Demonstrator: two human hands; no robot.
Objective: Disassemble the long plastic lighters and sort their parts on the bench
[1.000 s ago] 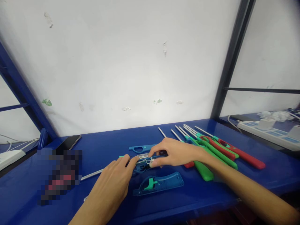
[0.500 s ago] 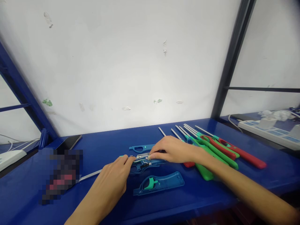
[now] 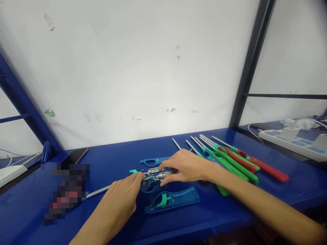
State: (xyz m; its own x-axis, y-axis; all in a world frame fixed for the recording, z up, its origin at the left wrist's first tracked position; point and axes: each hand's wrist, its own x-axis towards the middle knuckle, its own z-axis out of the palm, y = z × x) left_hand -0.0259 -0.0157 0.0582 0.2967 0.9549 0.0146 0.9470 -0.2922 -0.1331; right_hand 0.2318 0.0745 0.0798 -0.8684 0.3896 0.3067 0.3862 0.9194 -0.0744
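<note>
Your opened blue lighter [image 3: 153,188] lies midway between the desk's [image 3: 109,153] near and far edges. Your left hand [image 3: 119,199] has its fingers bunched over the lighter's front end, with the metal rod [image 3: 99,191] showing beyond them. Your right hand's [image 3: 186,166] thumb and forefinger straddle the clear silvery cylinder [image 3: 166,174]; you cannot tell from here whether they pinch it. You seem to be at the step of settling the inner parts into the shell, and the next move probably calls for a light touch beside the thin white wire [image 3: 153,177]. A loose blue half-shell [image 3: 182,198] waits toward the near edge.
</note>
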